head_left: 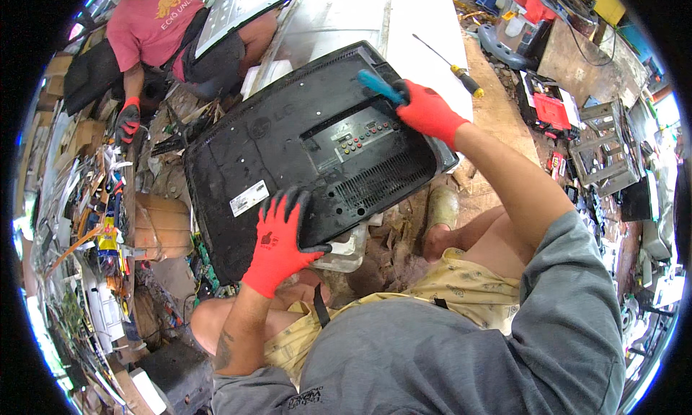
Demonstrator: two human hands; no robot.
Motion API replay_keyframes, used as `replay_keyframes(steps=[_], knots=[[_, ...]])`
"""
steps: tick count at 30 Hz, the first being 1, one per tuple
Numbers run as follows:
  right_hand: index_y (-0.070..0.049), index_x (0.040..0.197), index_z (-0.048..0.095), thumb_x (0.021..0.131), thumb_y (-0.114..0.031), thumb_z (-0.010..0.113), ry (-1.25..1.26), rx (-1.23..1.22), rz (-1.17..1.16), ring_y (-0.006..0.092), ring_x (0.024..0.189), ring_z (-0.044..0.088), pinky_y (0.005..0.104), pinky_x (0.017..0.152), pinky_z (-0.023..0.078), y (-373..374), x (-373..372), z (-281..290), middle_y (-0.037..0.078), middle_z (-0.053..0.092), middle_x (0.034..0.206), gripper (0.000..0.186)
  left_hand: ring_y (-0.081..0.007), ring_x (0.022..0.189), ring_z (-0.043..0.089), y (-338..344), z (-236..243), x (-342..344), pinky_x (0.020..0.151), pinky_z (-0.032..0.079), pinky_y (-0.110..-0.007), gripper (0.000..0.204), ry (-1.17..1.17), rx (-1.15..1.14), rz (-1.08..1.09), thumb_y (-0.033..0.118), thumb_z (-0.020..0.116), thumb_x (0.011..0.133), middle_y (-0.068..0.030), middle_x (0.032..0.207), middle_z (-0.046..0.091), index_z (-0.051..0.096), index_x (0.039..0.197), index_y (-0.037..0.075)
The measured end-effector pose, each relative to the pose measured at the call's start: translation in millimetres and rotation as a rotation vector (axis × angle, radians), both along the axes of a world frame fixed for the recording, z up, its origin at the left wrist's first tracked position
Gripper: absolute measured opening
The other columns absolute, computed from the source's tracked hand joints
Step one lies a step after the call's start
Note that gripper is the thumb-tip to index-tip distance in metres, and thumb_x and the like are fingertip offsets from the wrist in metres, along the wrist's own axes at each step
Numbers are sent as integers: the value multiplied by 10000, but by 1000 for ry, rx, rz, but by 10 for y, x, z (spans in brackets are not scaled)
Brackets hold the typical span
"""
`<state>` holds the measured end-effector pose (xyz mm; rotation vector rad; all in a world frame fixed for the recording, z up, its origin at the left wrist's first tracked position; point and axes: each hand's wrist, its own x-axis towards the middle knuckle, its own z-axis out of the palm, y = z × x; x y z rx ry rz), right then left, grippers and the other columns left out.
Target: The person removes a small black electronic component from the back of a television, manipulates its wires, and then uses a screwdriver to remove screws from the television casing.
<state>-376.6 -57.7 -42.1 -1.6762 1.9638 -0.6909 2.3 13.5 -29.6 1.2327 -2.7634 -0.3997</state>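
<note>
A black flat-screen television lies with its back up before me, tilted, its recessed panel of coloured sockets showing. My left hand, in a red and black glove, rests on the near edge of the back cover with fingers spread and thumb out. At the far right corner my right hand, gloved alike, is closed around a teal tool. The tool looks like a small brush, but it is blurred and the hand hides part of it. A white label sits left of my left hand.
A screwdriver with a yellow and black handle lies on a white panel beyond the television. At the far left, a co-worker in a pink shirt has a flat panel on the lap. Scrap is piled left; a red-and-black case stands right.
</note>
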Motion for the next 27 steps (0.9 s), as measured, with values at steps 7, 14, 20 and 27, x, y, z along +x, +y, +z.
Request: replay_keyframes(steps=[7, 14, 20, 27], knots=[[37, 1305, 500, 876, -312, 587, -4, 211, -204, 417, 1177, 601, 439, 1010, 457, 18, -653, -449, 290, 622, 1236, 560, -418, 1426, 312, -60, -34, 51, 1193, 204, -565, 1047, -15, -29, -63, 427, 851, 613, -181, 1533, 371, 401, 1503, 109], [20, 1339, 409, 955, -369, 544, 3, 269, -236, 465, 1192, 574, 492, 1020, 441, 119, -516, -685, 321, 598, 1243, 563, -399, 1406, 357, -47, -131, 107, 1185, 228, -565, 968, 43, -98, -86, 360, 844, 620, -176, 1500, 421, 452, 1467, 104], [16, 1358, 392, 957, -367, 524, -62, 225, -403, 481, 1189, 569, 503, 1013, 443, 200, -414, -821, 327, 599, 1237, 570, -383, 1342, 444, 3, -213, 202, 1167, 266, -566, 877, 20, -199, -191, 360, 835, 642, -173, 1429, 502, 513, 1409, 83], [6, 1261, 510, 964, -391, 532, -285, 131, -491, 457, 1137, 603, 479, 956, 467, 472, -589, -994, 301, 636, 1168, 496, -379, 1313, 469, 45, -184, 307, 1169, 279, -558, 861, 133, -200, -56, 482, 814, 675, -164, 1391, 536, 539, 1386, 81]])
